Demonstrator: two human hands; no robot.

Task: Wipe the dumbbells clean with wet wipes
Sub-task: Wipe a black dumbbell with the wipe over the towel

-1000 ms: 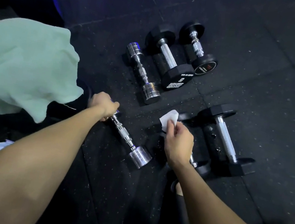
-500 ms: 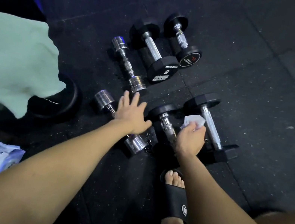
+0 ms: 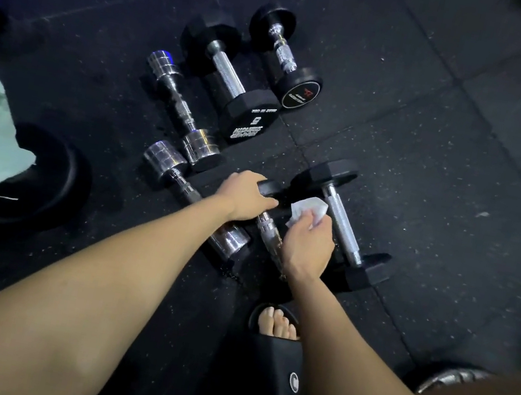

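Floor: dark rubber gym floor (image 3: 433,158), dumbbells lying around.
Dumbbell: black round-head dumbbell (image 3: 268,226) lying between both hands.
Left hand (image 3: 245,196): gripping its far head.
Right hand (image 3: 309,240): pinching the wet wipe (image 3: 307,207), probably starting on the handle next.

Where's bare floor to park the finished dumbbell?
Widest bare patch: floor mat right of the hex dumbbell and round dumbbell. A smaller patch lies left of the chrome dumbbells. Crowded around both hands and by the slipper.
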